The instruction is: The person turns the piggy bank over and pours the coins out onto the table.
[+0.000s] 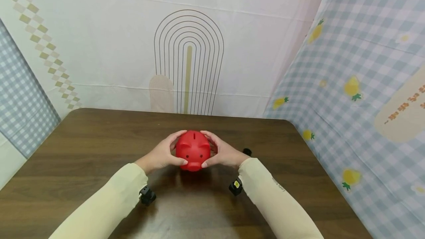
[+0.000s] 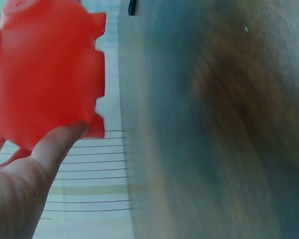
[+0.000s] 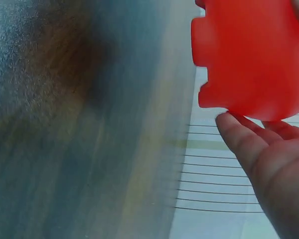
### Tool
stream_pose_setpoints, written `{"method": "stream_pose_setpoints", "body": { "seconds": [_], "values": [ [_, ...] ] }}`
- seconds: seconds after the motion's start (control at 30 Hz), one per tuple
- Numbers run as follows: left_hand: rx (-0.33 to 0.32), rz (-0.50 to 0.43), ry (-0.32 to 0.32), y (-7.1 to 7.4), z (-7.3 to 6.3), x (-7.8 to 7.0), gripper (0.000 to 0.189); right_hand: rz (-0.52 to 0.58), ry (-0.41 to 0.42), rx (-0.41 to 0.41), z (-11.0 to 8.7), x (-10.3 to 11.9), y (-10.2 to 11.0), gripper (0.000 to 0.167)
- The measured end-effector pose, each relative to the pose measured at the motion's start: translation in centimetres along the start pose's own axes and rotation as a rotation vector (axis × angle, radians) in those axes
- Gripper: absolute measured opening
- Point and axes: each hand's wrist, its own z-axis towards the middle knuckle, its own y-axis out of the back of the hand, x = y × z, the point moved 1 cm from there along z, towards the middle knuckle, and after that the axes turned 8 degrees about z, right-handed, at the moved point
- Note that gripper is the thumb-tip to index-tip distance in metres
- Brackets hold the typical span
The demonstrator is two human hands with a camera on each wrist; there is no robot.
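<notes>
A red piggy bank (image 1: 193,149) faces me between my two hands, upright, with the coin slot on top and the snout in front. My left hand (image 1: 165,152) holds its left side, thumb near the snout and fingers round the back. From the other side my right hand (image 1: 225,152) grips it the same way. In the left wrist view the stubby feet of the piggy bank (image 2: 47,69) stand apart from the tabletop, so it is held in the air. The right wrist view shows the piggy bank (image 3: 251,59) with a fingertip at its lower edge.
Below lies a dark brown wooden table (image 1: 99,135). Behind it hangs a white cloth (image 1: 116,47) with an arch print, and on the right a blue checked cloth (image 1: 348,121). Black wrist cameras (image 1: 147,195) sit under both sleeves. A small black object (image 1: 247,152) shows beside the right wrist.
</notes>
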Motion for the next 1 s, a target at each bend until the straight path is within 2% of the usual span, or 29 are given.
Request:
{"method": "stream_pose_setpoints", "body": {
  "seconds": [0.2, 0.43, 0.63, 0.77, 1.0],
  "values": [
    [-0.065, 0.114, -0.156, -0.2, -0.1, -1.0, 0.094, -0.106, 0.138, -0.049, -0.7, 0.6, -0.2, 0.099],
    [-0.146, 0.208, -0.296, -0.2, -1.4, -2.5, 0.095, -0.192, 0.287, -0.069, -1.7, 1.5, -1.5, 0.103],
    [-0.142, 0.218, -0.312, -0.3, -1.2, -2.1, 0.094, -0.235, 0.279, -0.096, -1.4, 1.5, -1.6, 0.103],
    [-0.146, 0.187, -0.34, -0.3, -0.9, -2.3, 0.095, -0.243, 0.282, -0.107, -1.6, 1.9, -1.3, 0.104],
    [-0.137, 0.159, -0.28, -0.4, -0.4, -1.9, 0.092, -0.232, 0.23, -0.105, -1.5, 2.1, -0.8, 0.104]
  ]
}}
